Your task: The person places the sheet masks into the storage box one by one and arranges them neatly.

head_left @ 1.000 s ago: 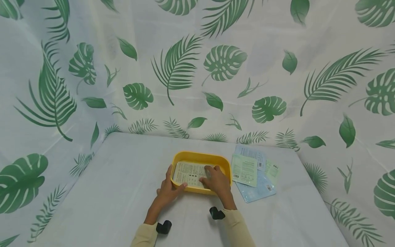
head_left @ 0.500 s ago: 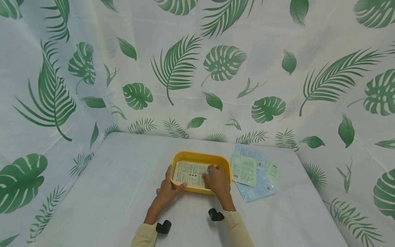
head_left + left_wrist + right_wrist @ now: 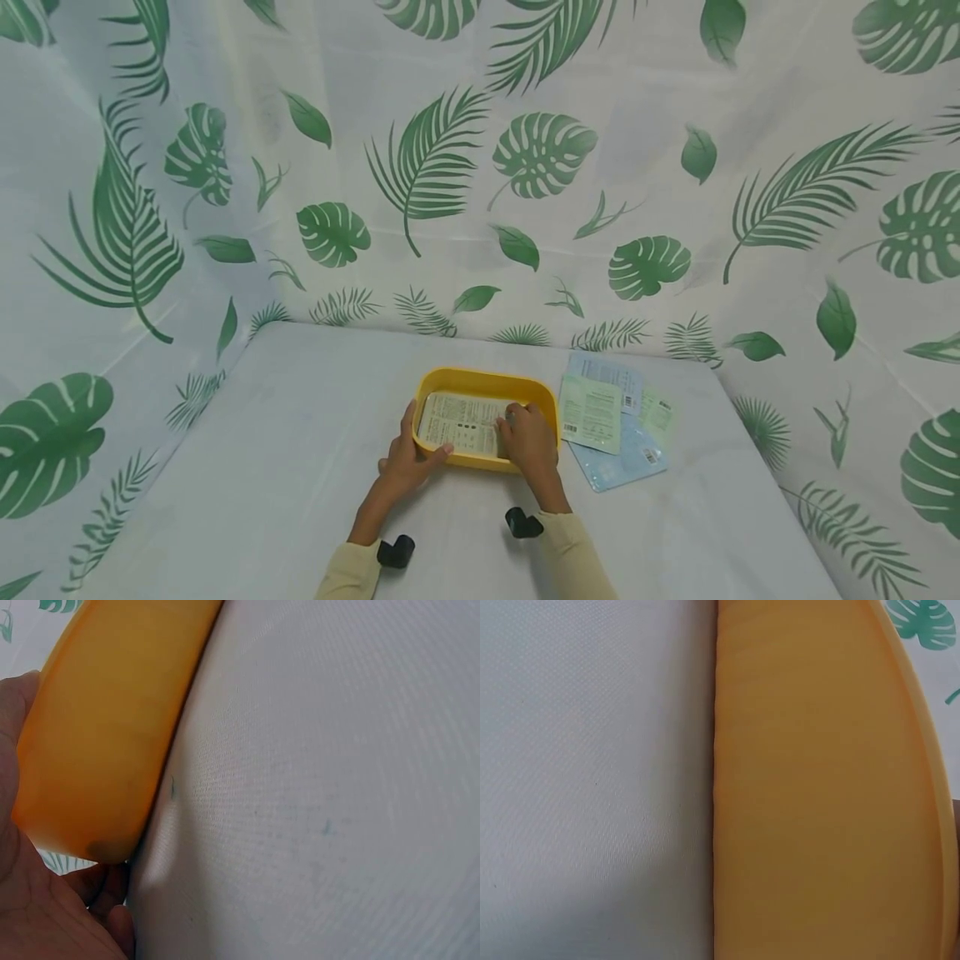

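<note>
A yellow tray [image 3: 483, 381] stands on the white table, its outer wall also filling much of both wrist views. Inside lies a pale, flat printed packet [image 3: 457, 423] that looks like a sheet mask sachet. My left hand [image 3: 405, 462] grips the tray's left end, thumb at the front rim and fingers along the side. Over the tray's right end, my right hand [image 3: 531, 440] reaches in with curled fingers and thumb at the packet's right edge, apparently pinching it. The fingertips are partly hidden. In the right wrist view the tray wall hides nearly all of that hand.
Right of the tray several flat sachets overlap: a light green one [image 3: 591, 414] on top, a blue one [image 3: 617, 458] in front, another blue one [image 3: 626, 379] behind, and a green one [image 3: 657, 412] at the right. A leaf-printed curtain [image 3: 480, 167] surrounds the table [image 3: 300, 433].
My right hand has slid slightly right over the packet, and its spread fingers and thumb have drawn in at the right edge. My left hand and the tray stay in place.
</note>
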Demonstrator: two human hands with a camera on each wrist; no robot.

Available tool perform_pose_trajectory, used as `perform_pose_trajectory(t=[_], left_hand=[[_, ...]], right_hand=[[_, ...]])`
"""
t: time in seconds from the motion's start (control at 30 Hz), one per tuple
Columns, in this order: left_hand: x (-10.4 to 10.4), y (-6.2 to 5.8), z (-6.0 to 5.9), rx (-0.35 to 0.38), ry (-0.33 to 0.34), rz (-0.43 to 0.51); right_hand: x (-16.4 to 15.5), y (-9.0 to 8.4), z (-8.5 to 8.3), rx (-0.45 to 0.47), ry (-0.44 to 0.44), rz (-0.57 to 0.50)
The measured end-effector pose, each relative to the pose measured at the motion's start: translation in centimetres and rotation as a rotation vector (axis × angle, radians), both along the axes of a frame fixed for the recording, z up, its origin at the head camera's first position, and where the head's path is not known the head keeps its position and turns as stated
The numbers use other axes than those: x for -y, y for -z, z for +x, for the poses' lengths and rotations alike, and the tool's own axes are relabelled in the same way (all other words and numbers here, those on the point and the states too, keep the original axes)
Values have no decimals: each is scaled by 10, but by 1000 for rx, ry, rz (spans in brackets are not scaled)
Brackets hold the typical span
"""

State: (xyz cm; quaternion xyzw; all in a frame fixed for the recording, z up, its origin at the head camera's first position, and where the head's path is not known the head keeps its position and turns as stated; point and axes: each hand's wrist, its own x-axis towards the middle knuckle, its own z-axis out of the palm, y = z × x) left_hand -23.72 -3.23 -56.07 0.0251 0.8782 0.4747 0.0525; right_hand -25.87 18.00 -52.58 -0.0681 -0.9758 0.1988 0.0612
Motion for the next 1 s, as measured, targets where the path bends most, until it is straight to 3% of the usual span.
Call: perform_pose_trajectory(t=[0.17, 0.37, 0.47, 0.7, 0.77, 0.87, 1.0], left_hand=[[0, 2, 1, -5, 2, 5], [1, 1, 2, 3, 0, 8], [2, 0, 1, -5, 1, 5], [2, 0, 0, -17, 3, 4], [1, 1, 1, -11, 6, 1], [1, 2, 1, -9, 5, 4], [1, 2, 1, -15, -2, 13]], right_hand=[[0, 2, 2, -26, 13, -22], [0, 4, 3, -130, 56, -119], [-1, 4, 2, -244, 73, -197], [-11, 9, 6, -700, 98, -347], [-16, 12, 8, -785, 132, -382], [-29, 16, 10, -850, 188, -404], [-55, 20, 13, -823, 263, -433]])
